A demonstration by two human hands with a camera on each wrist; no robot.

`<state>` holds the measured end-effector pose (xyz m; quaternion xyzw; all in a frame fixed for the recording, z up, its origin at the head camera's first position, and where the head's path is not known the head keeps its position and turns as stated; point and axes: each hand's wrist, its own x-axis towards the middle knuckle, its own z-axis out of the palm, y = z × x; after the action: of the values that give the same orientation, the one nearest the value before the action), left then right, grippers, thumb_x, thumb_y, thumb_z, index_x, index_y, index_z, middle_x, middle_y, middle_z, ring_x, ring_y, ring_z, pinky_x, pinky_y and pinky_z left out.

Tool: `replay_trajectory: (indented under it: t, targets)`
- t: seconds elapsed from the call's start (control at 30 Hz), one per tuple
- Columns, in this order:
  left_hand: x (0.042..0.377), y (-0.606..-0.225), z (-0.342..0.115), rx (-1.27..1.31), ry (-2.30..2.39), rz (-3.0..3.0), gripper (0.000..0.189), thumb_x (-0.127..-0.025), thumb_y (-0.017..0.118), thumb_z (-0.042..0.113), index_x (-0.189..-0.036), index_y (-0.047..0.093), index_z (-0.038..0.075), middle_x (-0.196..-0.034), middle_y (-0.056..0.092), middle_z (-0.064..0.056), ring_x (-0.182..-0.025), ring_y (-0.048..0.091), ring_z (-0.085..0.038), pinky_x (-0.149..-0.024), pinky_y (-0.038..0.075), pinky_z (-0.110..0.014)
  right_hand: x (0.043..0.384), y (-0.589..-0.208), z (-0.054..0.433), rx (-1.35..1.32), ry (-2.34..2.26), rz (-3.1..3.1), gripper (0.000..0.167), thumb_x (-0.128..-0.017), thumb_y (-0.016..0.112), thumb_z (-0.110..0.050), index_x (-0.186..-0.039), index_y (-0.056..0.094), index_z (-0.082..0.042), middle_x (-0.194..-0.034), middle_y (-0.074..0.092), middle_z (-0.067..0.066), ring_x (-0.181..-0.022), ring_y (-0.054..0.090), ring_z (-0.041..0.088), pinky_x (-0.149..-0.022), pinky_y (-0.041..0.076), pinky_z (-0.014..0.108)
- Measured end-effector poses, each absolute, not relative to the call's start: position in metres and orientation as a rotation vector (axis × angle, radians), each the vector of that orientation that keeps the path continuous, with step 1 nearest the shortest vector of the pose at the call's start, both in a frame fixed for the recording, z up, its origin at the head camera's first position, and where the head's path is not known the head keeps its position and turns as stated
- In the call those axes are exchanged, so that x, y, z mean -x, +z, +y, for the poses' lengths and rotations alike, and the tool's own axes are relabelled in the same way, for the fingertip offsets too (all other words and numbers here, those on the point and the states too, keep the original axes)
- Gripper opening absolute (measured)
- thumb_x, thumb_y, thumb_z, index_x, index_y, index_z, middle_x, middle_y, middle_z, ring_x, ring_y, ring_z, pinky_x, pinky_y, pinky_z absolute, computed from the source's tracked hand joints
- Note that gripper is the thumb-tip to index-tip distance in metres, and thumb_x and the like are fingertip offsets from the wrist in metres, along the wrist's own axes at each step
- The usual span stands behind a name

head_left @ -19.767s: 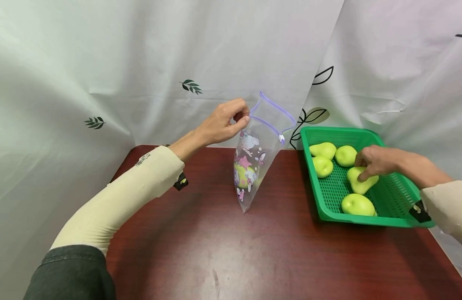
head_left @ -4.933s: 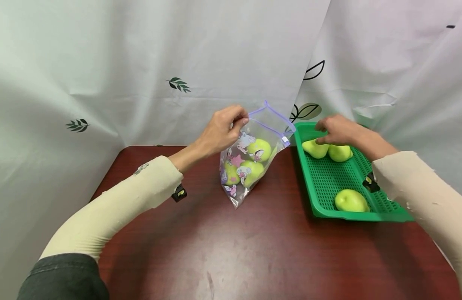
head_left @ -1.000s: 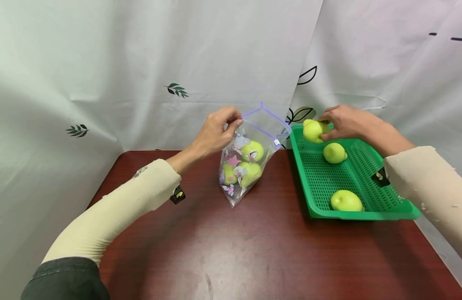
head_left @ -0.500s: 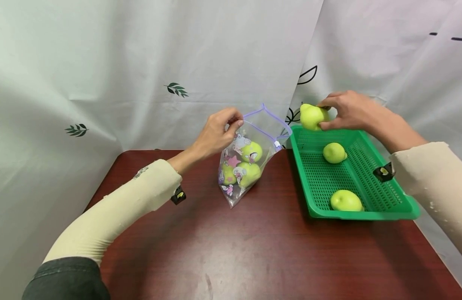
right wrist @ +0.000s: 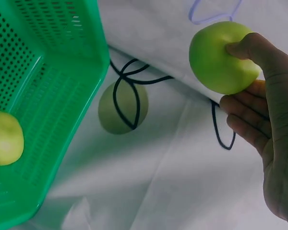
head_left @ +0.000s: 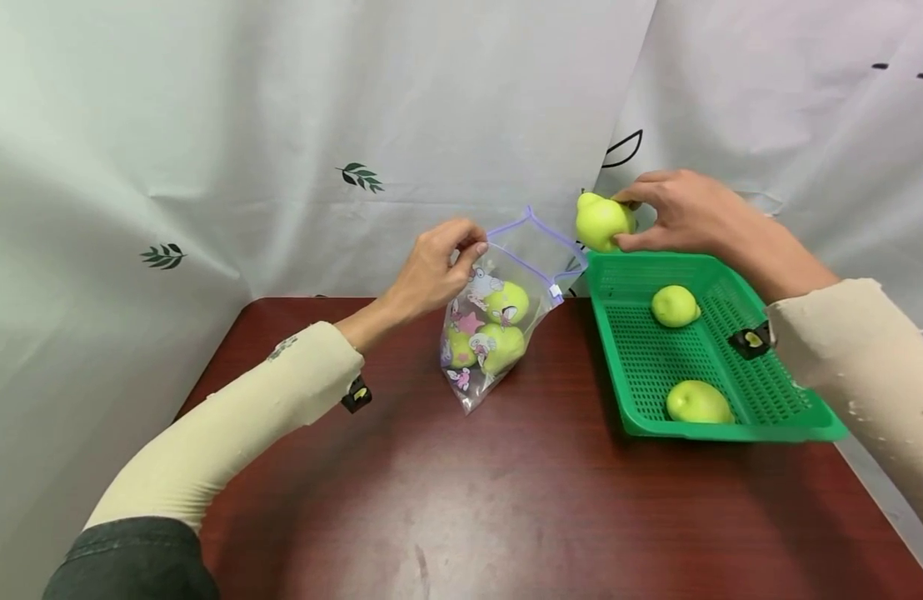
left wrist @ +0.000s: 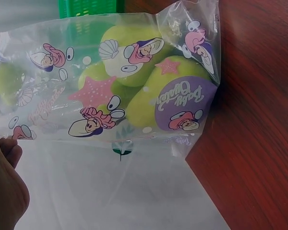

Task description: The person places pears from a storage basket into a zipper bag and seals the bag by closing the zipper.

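Observation:
My left hand (head_left: 442, 258) pinches the rim of a clear zip bag (head_left: 532, 258) printed with pink starfish and cartoon oysters. Its mouth, edged by a purple zip with a white slider (head_left: 556, 291), gapes open toward the right. Three green pears (head_left: 501, 346) fill the lower part of the bag, which hangs at the table's back edge. Another green pear (head_left: 602, 222) is gripped between the thumb and fingers of my right hand (head_left: 682, 212), raised just right of the bag's mouth. In the right wrist view the thumb presses on this pear (right wrist: 216, 57) while fingers support it from below.
A green plastic basket (head_left: 619, 367) with perforated walls stands at the right of the table. Inside lie two pears, one near the back (head_left: 675, 306) and one at the front (head_left: 699, 402). A white leaf-printed curtain (head_left: 281, 150) hangs behind the dark red table (head_left: 401, 492).
Since about five seconds ago, my right hand has taken a pear from the basket, lifted it and carried it left toward the bag's mouth. My left hand keeps its hold on the bag.

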<state>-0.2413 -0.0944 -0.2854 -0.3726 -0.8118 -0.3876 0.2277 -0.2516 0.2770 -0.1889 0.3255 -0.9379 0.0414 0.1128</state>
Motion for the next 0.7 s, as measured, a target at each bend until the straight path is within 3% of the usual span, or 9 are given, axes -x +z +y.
replay_trajectory:
  t: [0.13,0.33,0.57,0.7]
  targets:
    - [0.242,-0.285,-0.094,1.039,-1.058,-2.233,0.009,-0.111,0.065,0.004,-0.106,0.072,0.0,-0.097,0.071,-0.013,-0.089,0.064,-0.025,-0.08,0.052,-0.039,0.252,-0.187,0.272,-0.96,0.145,-2.728,0.058,-0.092,0.089,-0.029,-0.14,0.074,0.0,-0.131,0.077,0.026,-0.107,0.077,0.045,-0.089,0.061,0.065]
    - [0.245,-0.287,-0.094,1.045,-1.053,-2.228,0.009,-0.111,0.065,0.003,-0.105,0.071,0.001,-0.094,0.069,-0.013,-0.086,0.062,-0.025,-0.08,0.055,-0.046,0.248,-0.184,0.259,-0.991,0.215,-2.699,0.057,-0.092,0.09,-0.028,-0.14,0.075,-0.002,-0.131,0.079,0.023,-0.114,0.077,0.043,-0.093,0.061,0.062]
    - [0.246,-0.288,-0.096,1.031,-1.056,-2.222,0.009,-0.111,0.066,0.003,-0.104,0.071,0.001,-0.093,0.069,-0.012,-0.085,0.063,-0.025,-0.079,0.054,-0.041,0.243,-0.183,0.239,-1.14,0.233,-2.564,0.052,-0.087,0.093,-0.021,-0.133,0.079,-0.001,-0.118,0.082,0.017,-0.103,0.079,0.035,-0.087,0.063,0.057]
    - [0.245,-0.287,-0.096,1.021,-1.053,-2.232,0.009,-0.112,0.066,0.004,-0.105,0.071,0.001,-0.094,0.069,-0.012,-0.086,0.063,-0.024,-0.079,0.052,-0.036,0.241,-0.187,0.231,-1.228,0.235,-2.523,0.052,-0.086,0.094,-0.02,-0.132,0.079,-0.001,-0.118,0.082,0.017,-0.102,0.08,0.035,-0.087,0.064,0.058]
